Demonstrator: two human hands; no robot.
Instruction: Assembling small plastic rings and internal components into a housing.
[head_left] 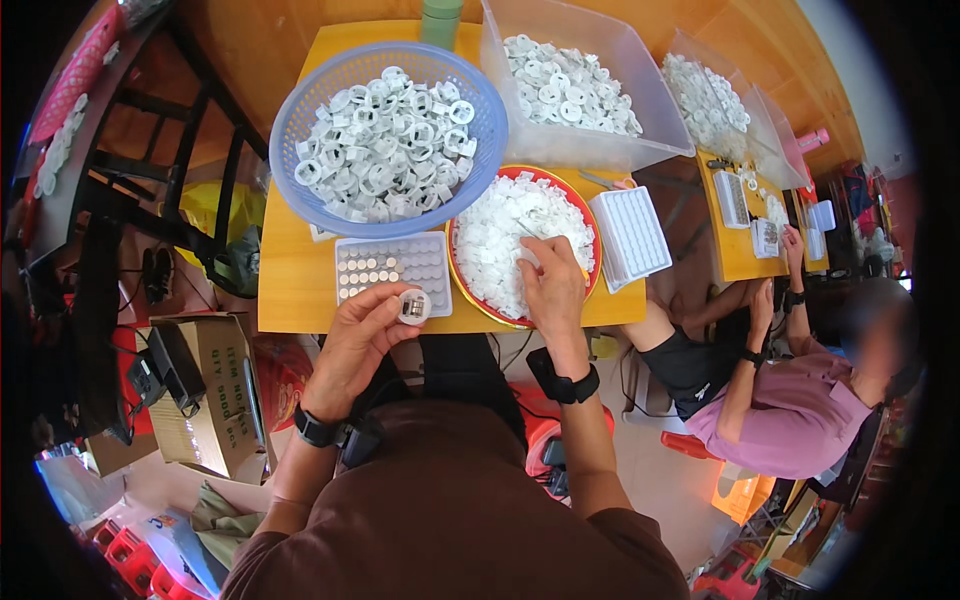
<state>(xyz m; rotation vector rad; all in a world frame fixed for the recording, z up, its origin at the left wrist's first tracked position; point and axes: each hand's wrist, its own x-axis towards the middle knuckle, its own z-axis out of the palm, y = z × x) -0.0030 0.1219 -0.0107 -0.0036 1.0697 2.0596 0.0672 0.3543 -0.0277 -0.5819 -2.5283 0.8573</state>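
My left hand (352, 345) pinches a small round white plastic housing (414, 307), its open side with metal contacts turned up. It is just in front of a pale blister tray (428, 262) with rows of silver button cells (368, 271) in its left part. My right hand (553, 290) is over a red round tray (592, 226) heaped with small white plastic pieces (490, 235). Its thumb and fingers are closed together. Something thin and greyish shows by the fingertips, too small to name.
A blue basket (287, 165) of white round housings stands behind the blister tray. A clear bin (600, 147) of white parts is at the back. Stacked white trays (630, 235) stand at the right table edge. A co-worker (790, 410) sits to the right; a cardboard box (210, 390) is at left.
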